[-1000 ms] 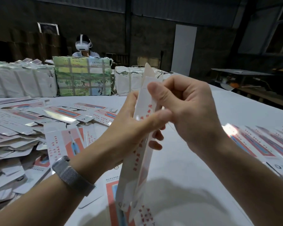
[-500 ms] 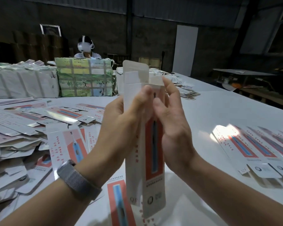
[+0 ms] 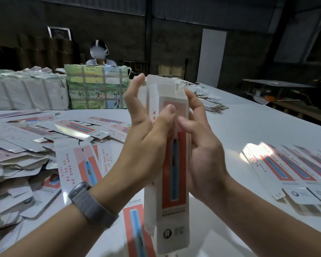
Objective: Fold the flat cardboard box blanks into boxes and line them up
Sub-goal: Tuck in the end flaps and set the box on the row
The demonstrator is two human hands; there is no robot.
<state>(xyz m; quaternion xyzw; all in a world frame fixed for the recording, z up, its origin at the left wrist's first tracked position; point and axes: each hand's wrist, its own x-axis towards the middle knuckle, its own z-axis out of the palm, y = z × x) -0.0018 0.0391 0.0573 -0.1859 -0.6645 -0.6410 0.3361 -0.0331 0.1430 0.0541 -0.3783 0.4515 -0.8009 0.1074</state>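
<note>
I'm pinching the tall white-and-red cardboard box [image 3: 171, 164] between both thumbs, left hand [image 3: 146, 134] and right hand [image 3: 202, 143]; squeezing evenly should pop it square.

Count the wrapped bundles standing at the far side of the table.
3: a white bundle at far left, a green and yellow bundle beside it, and a third, mostly hidden behind the hands. More may be hidden.

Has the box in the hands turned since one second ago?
Yes. The box showed its narrow edge; now its red front faces the camera, upright before the green bundle.
</note>
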